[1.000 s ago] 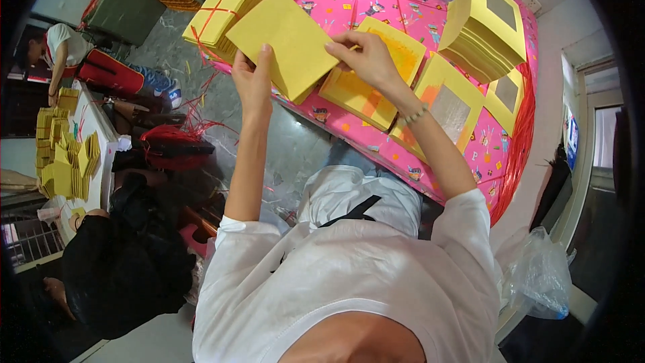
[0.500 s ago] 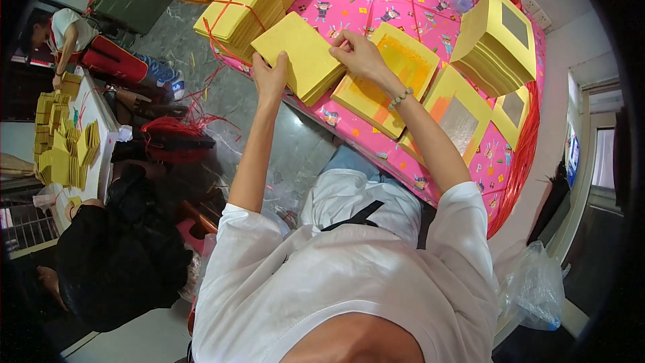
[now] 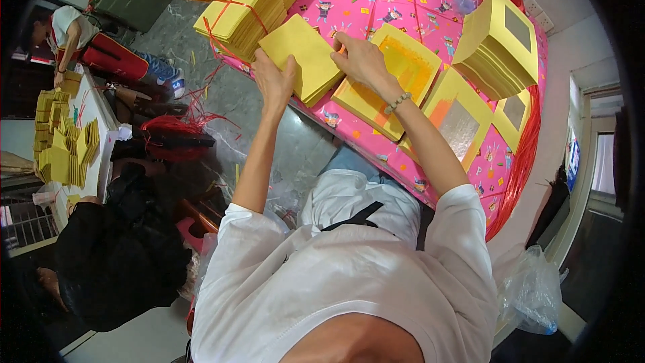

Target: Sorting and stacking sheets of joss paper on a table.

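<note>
A neat stack of yellow paper sheets (image 3: 302, 54) lies near the table's front edge. At its left and near sides is my left hand (image 3: 274, 82), its thumb by the near edge and its fingers along the left side, gripping the stack. My right hand (image 3: 365, 66), with a beaded bracelet at the wrist, is closed at the stack's right edge; whatever its fingertips pinch is hidden. Under the right wrist lies a yellow stack with an orange printed top (image 3: 406, 60). Beside it are yellow sheets with a silver square (image 3: 460, 121).
A pink patterned cloth (image 3: 376, 0) covers the table. Bundles of yellow paper (image 3: 242, 13) tied with red string stand behind left. A tall yellow stack (image 3: 500, 44) and red strands (image 3: 517, 168) sit at right. Another person (image 3: 74, 33) works at a white table (image 3: 101, 134) on the left.
My left hand has shifted slightly up and along the stack's near left side, thumb moving right. The stack has slid a little to the right. My right hand's fingers have curled more.
</note>
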Action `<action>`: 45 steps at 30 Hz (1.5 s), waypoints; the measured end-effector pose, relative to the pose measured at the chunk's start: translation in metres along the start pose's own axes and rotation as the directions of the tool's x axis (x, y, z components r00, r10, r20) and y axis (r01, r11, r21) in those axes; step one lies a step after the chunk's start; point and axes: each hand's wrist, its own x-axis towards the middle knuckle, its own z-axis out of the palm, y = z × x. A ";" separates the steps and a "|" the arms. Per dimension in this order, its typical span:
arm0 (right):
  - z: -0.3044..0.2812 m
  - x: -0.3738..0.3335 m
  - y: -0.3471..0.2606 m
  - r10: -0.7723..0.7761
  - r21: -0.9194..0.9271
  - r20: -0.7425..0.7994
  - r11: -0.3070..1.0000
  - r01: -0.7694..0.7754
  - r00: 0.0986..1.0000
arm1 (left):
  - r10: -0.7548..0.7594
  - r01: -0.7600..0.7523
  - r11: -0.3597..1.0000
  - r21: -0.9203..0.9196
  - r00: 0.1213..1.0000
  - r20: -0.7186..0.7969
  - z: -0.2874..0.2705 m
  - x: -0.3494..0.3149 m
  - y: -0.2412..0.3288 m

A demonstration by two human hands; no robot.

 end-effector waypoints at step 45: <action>-0.038 -0.075 0.037 -0.035 0.169 -0.199 0.983 0.069 0.979 | 0.444 -0.485 0.848 0.215 0.871 0.210 0.014 0.024 0.006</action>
